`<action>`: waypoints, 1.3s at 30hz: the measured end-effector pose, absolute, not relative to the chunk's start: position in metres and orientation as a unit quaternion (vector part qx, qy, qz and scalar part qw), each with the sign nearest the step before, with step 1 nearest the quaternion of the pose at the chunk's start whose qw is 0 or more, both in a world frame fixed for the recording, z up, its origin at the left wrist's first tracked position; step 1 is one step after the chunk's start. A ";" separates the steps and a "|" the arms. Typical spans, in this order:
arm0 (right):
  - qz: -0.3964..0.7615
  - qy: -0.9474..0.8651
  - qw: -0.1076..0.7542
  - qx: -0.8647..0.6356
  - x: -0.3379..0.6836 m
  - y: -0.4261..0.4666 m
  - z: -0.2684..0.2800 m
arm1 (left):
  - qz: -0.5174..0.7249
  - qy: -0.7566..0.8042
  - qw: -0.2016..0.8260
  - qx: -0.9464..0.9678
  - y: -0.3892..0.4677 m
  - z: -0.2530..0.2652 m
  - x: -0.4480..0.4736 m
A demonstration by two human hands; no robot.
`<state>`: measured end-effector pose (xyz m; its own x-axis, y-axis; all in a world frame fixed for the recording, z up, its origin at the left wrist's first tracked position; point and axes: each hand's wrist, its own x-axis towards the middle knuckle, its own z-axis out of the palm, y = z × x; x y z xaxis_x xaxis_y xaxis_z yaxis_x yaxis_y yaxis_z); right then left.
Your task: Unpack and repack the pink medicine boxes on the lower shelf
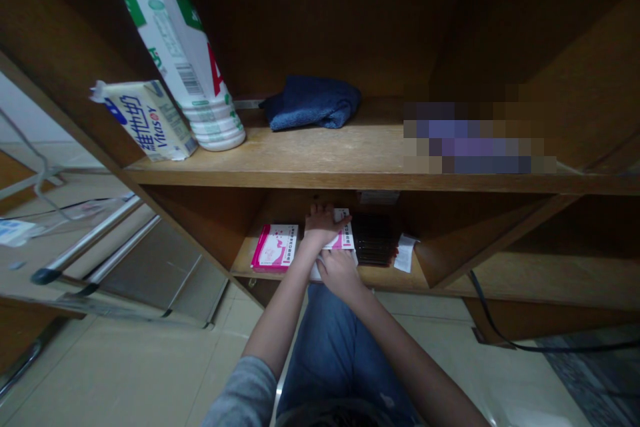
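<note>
On the lower shelf lies a pink-and-white box [346,237] with printed characters. My left hand [321,227] rests palm down over its left part, fingers stretched toward the back. Closer to me, my right hand [341,273] has its fingers curled at the box's front edge; the fingertips are partly hidden. A white piece [316,272] shows beside that hand, its kind unclear. Left of my hands sits a stack of similar pink-and-white boxes [278,245]. Dark, shiny flat packs [373,240] lie just right of the box.
A folded white paper [405,253] lies right of the dark packs. The upper shelf [320,157] holds a tall white bottle [185,60], a Vitasoy carton [147,121] and a folded blue cloth [315,103]. A metal-framed folding piece [150,260] stands at left; a black cable [530,347] hangs right.
</note>
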<state>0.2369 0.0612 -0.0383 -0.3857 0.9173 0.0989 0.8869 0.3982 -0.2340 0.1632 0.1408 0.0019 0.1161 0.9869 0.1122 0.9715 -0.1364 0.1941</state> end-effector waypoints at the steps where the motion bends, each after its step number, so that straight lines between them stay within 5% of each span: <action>1: 0.066 -0.833 0.120 -0.536 0.238 0.056 -0.037 | 0.109 0.656 0.034 0.746 0.141 0.002 0.163; 7: 0.093 -0.844 0.199 -0.490 0.250 0.030 -0.037 | 0.123 0.671 0.032 0.731 0.146 -0.005 0.163; 30: 0.072 -0.791 0.262 -0.548 0.248 0.033 -0.045 | 0.133 0.649 -0.005 0.749 0.143 -0.005 0.163; 39: 0.189 -0.712 0.410 -0.538 0.251 0.028 -0.071 | 0.132 0.661 0.011 0.739 0.145 -0.005 0.163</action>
<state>0.2508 0.0280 -0.0706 -0.0853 0.9210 0.3801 0.6107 0.3497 -0.7105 0.1627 0.1446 -0.0048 0.0920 0.9794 0.1799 0.9734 -0.1265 0.1911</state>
